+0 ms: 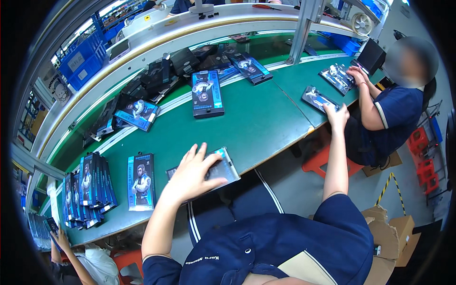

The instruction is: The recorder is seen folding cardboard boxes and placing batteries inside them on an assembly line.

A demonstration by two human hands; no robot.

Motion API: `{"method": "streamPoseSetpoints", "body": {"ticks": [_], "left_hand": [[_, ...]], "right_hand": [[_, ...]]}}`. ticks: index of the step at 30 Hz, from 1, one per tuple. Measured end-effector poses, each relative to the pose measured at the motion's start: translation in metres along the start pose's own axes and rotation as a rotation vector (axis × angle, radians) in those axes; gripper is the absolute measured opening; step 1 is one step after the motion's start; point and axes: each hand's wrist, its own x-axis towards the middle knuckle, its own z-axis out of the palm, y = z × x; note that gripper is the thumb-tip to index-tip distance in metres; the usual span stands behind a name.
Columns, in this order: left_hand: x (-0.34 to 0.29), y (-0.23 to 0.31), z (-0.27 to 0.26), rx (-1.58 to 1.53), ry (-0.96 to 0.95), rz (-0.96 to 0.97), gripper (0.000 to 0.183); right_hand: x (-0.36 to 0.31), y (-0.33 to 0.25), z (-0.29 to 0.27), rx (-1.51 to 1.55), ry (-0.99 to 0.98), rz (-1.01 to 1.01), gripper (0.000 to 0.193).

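Note:
My left hand [192, 175] lies with its fingers spread over a flat, thin box [227, 167] at the table's front edge. The hand covers most of that box; its right end shows grey and light blue. Stretched out to the right, my right hand [337, 116] grips the near end of a dark flat box [317, 97] with a pale figure printed on it. To the left of my left hand, a blue and black printed box [141, 183] lies face up on the green table [259, 128].
Stacked printed boxes [90, 187] stand at the left. A heap of dark boxes [166, 71] lies along the back, near single boxes [207, 92]. At the right a co-worker [389, 104] handles another box [338, 78]; a second person's hand [59, 237] shows lower left. A metal post [302, 33] rises behind.

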Motion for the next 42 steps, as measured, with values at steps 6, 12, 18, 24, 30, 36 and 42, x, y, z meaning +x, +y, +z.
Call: {"method": "streamPoseSetpoints", "body": {"ticks": [6, 12, 18, 24, 30, 36, 42], "left_hand": [[0.004, 0.013, 0.012, 0.068, 0.110, 0.035, 0.074], [0.005, 0.025, -0.009, -0.081, 0.434, -0.061, 0.095], [-0.005, 0.018, -0.023, -0.229, 0.716, 0.312, 0.115], [-0.015, 0.024, -0.029, -0.279, 0.597, 0.191, 0.126], [-0.022, 0.021, -0.036, -0.094, 0.522, 0.138, 0.133], [0.005, 0.036, -0.015, -0.174, 0.724, 0.185, 0.136], [0.007, 0.032, 0.012, -0.474, 1.102, -0.026, 0.122]], "right_hand": [[-0.081, -0.092, -0.141, 0.904, -0.571, 0.288, 0.066], [-0.130, -0.183, -0.203, 1.434, -1.052, 0.280, 0.068], [-0.145, -0.200, -0.210, 1.550, -1.326, 0.522, 0.070], [-0.131, -0.238, -0.242, 1.702, -0.853, 0.224, 0.066], [-0.088, -0.238, -0.246, 1.621, -1.091, -0.316, 0.069], [-0.117, -0.277, -0.273, 1.228, -0.967, -0.882, 0.067], [-0.121, -0.288, -0.277, 1.340, -0.680, -1.045, 0.007]]}}
